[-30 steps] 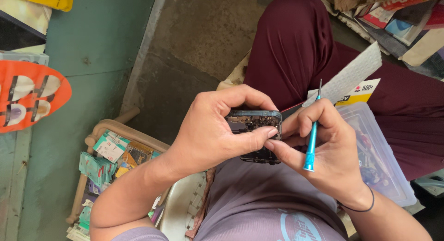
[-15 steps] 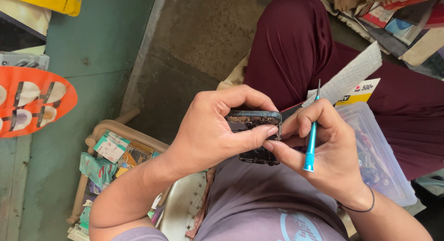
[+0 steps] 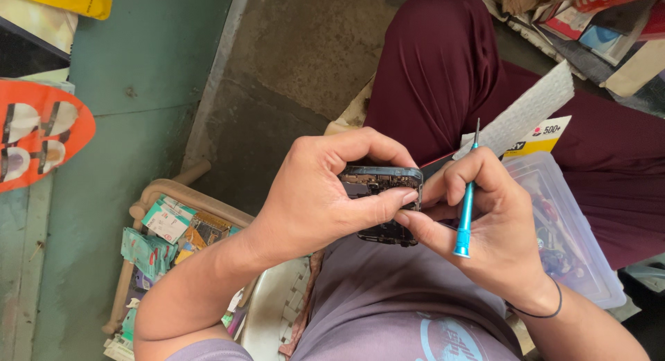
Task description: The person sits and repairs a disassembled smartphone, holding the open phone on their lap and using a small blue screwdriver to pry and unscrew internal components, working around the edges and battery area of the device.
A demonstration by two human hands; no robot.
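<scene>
dark opened-up phone body with exposed innards [image 3: 382,195] held up over lap, between both hands; left hand [image 3: 325,195] wrapped round it, fingers over top edge, thumb pressed on its right end; right hand [image 3: 495,226] touching phone's right side with fingertips, fingers also pinched shut on slim blue screwdriver [image 3: 466,205], tip pointing up; clear plastic box of small parts [image 3: 575,243] just beside right hand, on maroon-trousered leg [image 3: 443,70]; cane basket of little packets [image 3: 163,229] lower left; grey concrete floor [image 3: 305,49] beyond
</scene>
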